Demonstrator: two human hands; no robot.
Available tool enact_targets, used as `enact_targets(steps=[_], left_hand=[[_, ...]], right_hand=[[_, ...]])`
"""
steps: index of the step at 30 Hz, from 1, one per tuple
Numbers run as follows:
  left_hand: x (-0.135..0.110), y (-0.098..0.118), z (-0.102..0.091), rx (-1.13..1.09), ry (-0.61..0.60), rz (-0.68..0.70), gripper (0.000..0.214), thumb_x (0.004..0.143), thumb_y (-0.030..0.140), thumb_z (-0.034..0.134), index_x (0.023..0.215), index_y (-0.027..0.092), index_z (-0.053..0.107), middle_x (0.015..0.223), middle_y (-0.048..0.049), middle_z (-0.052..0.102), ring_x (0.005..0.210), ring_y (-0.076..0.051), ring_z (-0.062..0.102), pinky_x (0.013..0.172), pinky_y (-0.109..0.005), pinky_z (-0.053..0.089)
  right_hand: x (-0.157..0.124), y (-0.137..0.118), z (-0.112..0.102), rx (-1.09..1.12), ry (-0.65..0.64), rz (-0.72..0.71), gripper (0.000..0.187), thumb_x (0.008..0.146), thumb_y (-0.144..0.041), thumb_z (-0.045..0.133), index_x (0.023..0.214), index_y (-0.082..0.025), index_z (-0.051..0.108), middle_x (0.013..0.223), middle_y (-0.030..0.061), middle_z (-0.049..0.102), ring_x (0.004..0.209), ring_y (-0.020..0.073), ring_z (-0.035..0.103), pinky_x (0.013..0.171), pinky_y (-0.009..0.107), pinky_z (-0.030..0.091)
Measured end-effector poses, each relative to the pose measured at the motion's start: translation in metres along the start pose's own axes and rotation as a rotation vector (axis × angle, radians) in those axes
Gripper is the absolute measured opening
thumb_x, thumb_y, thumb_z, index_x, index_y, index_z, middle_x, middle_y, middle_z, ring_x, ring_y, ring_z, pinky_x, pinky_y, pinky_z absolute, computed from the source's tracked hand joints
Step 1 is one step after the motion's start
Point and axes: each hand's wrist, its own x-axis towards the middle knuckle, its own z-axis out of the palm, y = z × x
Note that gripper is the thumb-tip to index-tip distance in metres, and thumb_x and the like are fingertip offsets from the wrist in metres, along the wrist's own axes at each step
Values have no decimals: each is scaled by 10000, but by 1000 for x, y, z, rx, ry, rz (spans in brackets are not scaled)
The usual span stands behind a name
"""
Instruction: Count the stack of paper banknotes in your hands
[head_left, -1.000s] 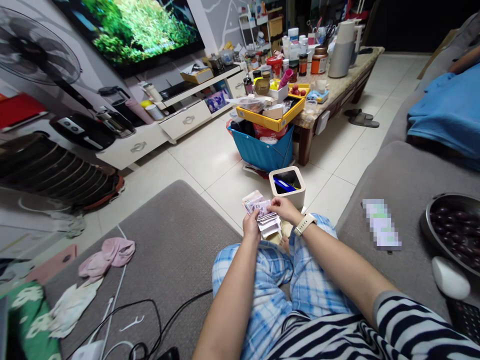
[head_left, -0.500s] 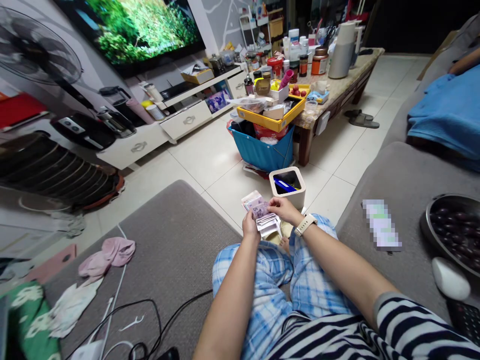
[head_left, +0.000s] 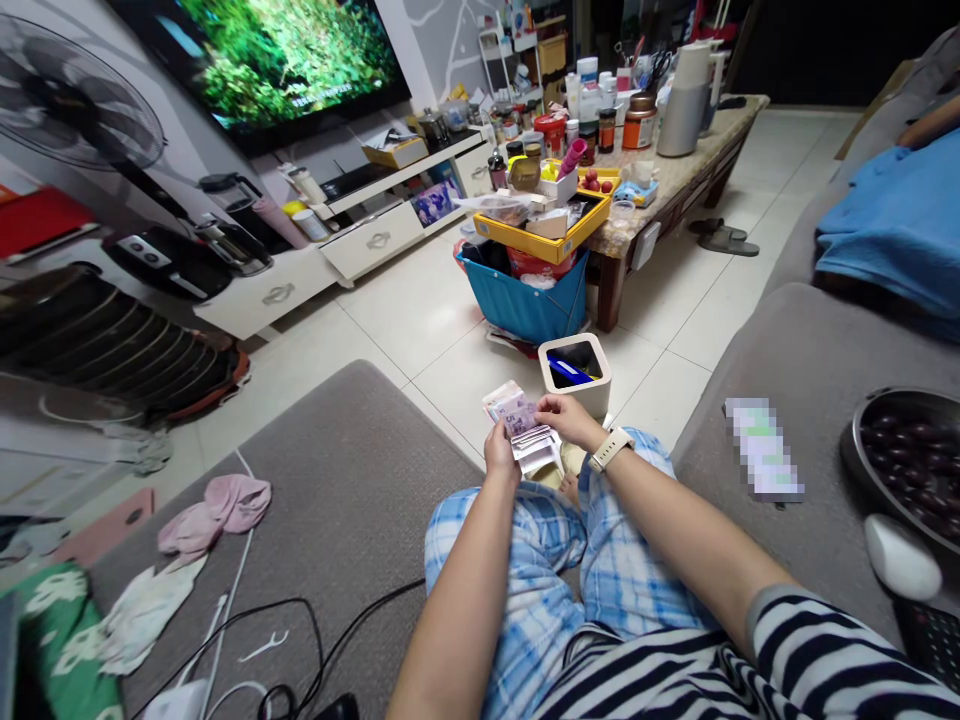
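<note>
- Notes (head_left: 516,412): centre of the frame, just below the bin's opening, held over the lap, a purple one uppermost.
- Left hand (head_left: 501,450): fingers grasping the notes at their lower left.
- Right hand (head_left: 567,416): fingers pinching the purple note's right edge; a pale watch (head_left: 611,450) circles the wrist.
- Bin (head_left: 598,400): just above the right hand, blue item inside.
- Blue basket (head_left: 525,300): upper centre, yellow tray (head_left: 559,246) on top.
- Counter (head_left: 721,140): upper right of centre, crowded with jars.
- Bowl (head_left: 862,490): right edge, dark fruit inside, white mouse (head_left: 902,557) just below.
</note>
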Motion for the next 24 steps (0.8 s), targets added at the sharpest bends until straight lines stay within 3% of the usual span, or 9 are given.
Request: enact_targets(steps=[11,18,24], left_hand=[[-3,1,1,2,-3,12,223,715,263,607,859,99,657,790,-97,695,713,-219,666,766,-381,503],[-6,4,2,0,2,-31,284,718,322,632,891,97,649,804,-103,694,720,-233,670,752,-398,512],[-6,3,2,14,34,4,235,727,290,629,863,100,651,795,-106,697,697,-231,674,738,-386,513]], right_hand=[[-4,-9,0,59,-11,-9,214,666,-370,631,669,-168,561,646,-15,555,611,123,487,632,260,384],[-1,-4,-1,114,-33,48,364,712,-516,581,605,-168,564,553,-23,507,501,103,407,521,246,329],[-4,-8,-2,58,-55,21,371,719,-511,591,595,-161,585,601,12,575,554,122,476,576,260,378]])
